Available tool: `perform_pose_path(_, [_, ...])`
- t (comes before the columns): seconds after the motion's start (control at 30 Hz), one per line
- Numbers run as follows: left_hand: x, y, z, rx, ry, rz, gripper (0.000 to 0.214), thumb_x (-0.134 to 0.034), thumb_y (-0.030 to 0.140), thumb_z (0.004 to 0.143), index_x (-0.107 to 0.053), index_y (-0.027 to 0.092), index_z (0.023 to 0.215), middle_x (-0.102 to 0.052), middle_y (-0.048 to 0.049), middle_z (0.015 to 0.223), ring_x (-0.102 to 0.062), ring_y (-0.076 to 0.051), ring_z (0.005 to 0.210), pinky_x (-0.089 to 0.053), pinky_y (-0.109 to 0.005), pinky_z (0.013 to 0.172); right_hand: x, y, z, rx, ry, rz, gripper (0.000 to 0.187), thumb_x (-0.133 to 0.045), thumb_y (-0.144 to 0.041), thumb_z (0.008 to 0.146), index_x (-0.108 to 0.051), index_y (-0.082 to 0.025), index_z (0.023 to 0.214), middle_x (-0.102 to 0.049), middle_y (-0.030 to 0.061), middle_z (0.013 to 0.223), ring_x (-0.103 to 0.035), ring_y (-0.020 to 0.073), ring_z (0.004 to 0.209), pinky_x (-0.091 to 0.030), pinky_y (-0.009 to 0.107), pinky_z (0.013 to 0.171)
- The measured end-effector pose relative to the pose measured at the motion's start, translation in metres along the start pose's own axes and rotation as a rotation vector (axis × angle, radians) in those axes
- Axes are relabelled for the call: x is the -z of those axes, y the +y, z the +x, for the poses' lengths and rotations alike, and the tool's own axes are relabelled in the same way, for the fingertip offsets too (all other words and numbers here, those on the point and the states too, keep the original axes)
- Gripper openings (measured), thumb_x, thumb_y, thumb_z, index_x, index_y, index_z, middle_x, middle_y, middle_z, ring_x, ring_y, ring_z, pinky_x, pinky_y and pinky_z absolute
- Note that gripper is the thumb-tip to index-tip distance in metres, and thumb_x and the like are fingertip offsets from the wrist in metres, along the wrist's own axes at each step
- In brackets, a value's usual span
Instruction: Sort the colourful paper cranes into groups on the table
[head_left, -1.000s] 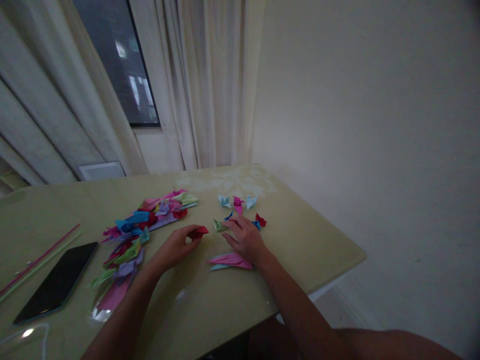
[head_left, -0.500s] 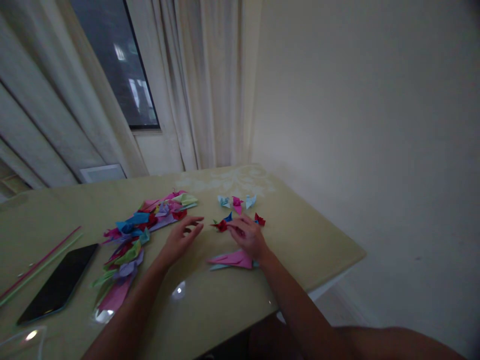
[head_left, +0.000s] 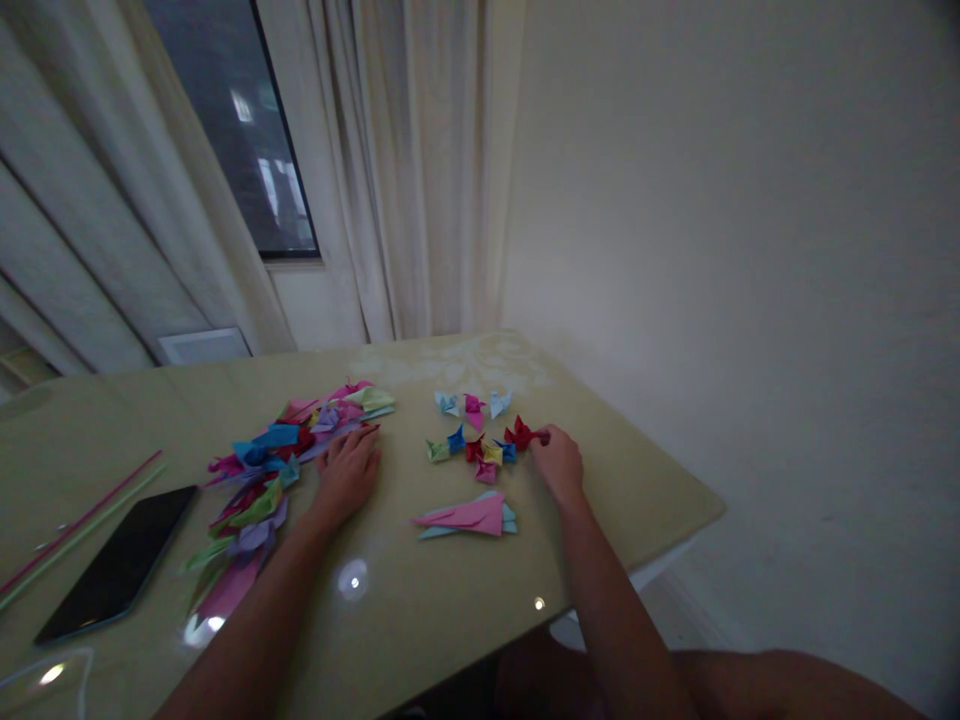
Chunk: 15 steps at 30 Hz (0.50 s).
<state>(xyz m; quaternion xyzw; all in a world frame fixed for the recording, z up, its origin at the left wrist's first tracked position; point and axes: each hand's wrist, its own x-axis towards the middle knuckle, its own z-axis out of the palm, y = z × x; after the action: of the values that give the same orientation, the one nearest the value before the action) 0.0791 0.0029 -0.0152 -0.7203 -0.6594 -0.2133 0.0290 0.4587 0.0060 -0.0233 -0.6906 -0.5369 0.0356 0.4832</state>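
My right hand (head_left: 557, 462) pinches the edge of a red folded paper piece (head_left: 519, 433) at the right end of a cluster on the table. Beside that piece lie blue, yellow, dark red, green and pink folded paper pieces (head_left: 487, 453). My left hand (head_left: 349, 468) rests palm down, fingers stretched out, at the edge of a long pile of colourful folded papers (head_left: 262, 505). Its fingertips reach a red piece that they mostly cover. Between the hands, nearer me, a pink folded paper strip (head_left: 469, 515) lies over light blue ones.
Behind the cluster sit two light blue folded pieces and a magenta one (head_left: 474, 408). At left are a black phone (head_left: 120, 563), a pink stick and a green stick (head_left: 90, 530). A wall (head_left: 712, 250) borders the table's right side; curtains (head_left: 420, 180) hang behind.
My right hand has moved right from the middle of the cluster to the red piece at its end. My left hand has moved left and down onto the pile's edge.
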Motion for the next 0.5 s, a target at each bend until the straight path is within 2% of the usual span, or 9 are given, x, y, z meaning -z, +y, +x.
perform_pose_path(0.07, [0.002,0.005,-0.001,-0.062,0.061,-0.052,0.043,-0.041,0.03,0.103,-0.067,0.025,0.137,-0.065,-0.0099,0.148,-0.053,-0.035,0.131,-0.039,-0.054,0.108,0.001,-0.003,0.0,0.032,0.018,-0.004,0.006,-0.063,-0.018,0.081,-0.068,-0.022,0.08,-0.064,0.0074,0.076,-0.062,0.0239,0.069,-0.047,0.037,0.068])
perform_pose_path(0.13, [0.005,0.015,-0.006,-0.162,0.13,-0.128,0.039,-0.043,0.03,0.104,-0.072,0.025,0.13,-0.07,-0.0098,0.14,-0.057,-0.033,0.125,-0.039,-0.052,0.107,0.003,-0.013,-0.002,0.079,0.043,0.001,0.016,-0.058,-0.018,0.084,-0.071,-0.019,0.093,-0.065,0.0105,0.088,-0.063,0.0255,0.079,-0.05,0.039,0.075])
perform_pose_path(0.2, [0.007,0.031,-0.015,-0.284,0.172,-0.212,0.035,-0.046,0.03,0.104,-0.075,0.026,0.124,-0.074,-0.0092,0.132,-0.061,-0.03,0.119,-0.041,-0.049,0.106,0.004,-0.032,-0.008,0.19,0.006,0.047,0.026,-0.055,-0.018,0.088,-0.072,-0.019,0.108,-0.066,0.0114,0.099,-0.065,0.0259,0.091,-0.053,0.039,0.084])
perform_pose_path(0.23, [0.008,0.04,-0.02,-0.346,0.181,-0.249,0.034,-0.048,0.03,0.105,-0.076,0.027,0.123,-0.075,-0.0087,0.129,-0.062,-0.028,0.116,-0.041,-0.047,0.104,0.003,-0.042,-0.013,0.275,-0.048,0.085,0.029,-0.055,-0.019,0.09,-0.071,-0.02,0.114,-0.067,0.0108,0.105,-0.065,0.0254,0.097,-0.054,0.038,0.088])
perform_pose_path(0.3, [0.01,0.058,-0.031,-0.463,0.184,-0.306,0.03,-0.051,0.028,0.105,-0.076,0.028,0.121,-0.077,-0.0075,0.124,-0.064,-0.025,0.11,-0.043,-0.044,0.1,-0.003,-0.063,-0.026,0.544,-0.264,0.216,0.034,-0.06,-0.022,0.093,-0.068,-0.021,0.126,-0.067,0.0109,0.118,-0.065,0.0251,0.108,-0.055,0.038,0.096])
perform_pose_path(0.37, [0.011,0.071,-0.038,-0.548,0.209,-0.351,0.028,-0.053,0.024,0.104,-0.076,0.027,0.12,-0.078,-0.0067,0.121,-0.065,-0.023,0.107,-0.045,-0.042,0.095,-0.01,-0.078,-0.038,0.733,-0.435,0.321,0.035,-0.067,-0.028,0.095,-0.068,-0.023,0.129,-0.068,0.0107,0.121,-0.066,0.0245,0.111,-0.055,0.037,0.097])
perform_pose_path(0.43, [0.012,0.079,-0.042,-0.599,0.255,-0.387,0.026,-0.055,0.02,0.103,-0.075,0.026,0.119,-0.079,-0.0065,0.12,-0.066,-0.022,0.106,-0.046,-0.04,0.093,-0.016,-0.085,-0.045,0.793,-0.497,0.375,0.028,-0.07,-0.032,0.098,-0.072,-0.023,0.124,-0.071,0.0094,0.112,-0.068,0.0229,0.103,-0.057,0.035,0.093])
perform_pose_path(0.5, [0.012,0.082,-0.043,-0.63,0.291,-0.413,0.027,-0.056,0.017,0.102,-0.073,0.026,0.121,-0.078,-0.0066,0.119,-0.067,-0.021,0.106,-0.048,-0.039,0.093,-0.019,-0.085,-0.048,0.784,-0.489,0.403,0.019,-0.065,-0.032,0.102,-0.075,-0.023,0.115,-0.073,0.0078,0.1,-0.069,0.0213,0.093,-0.057,0.034,0.086])
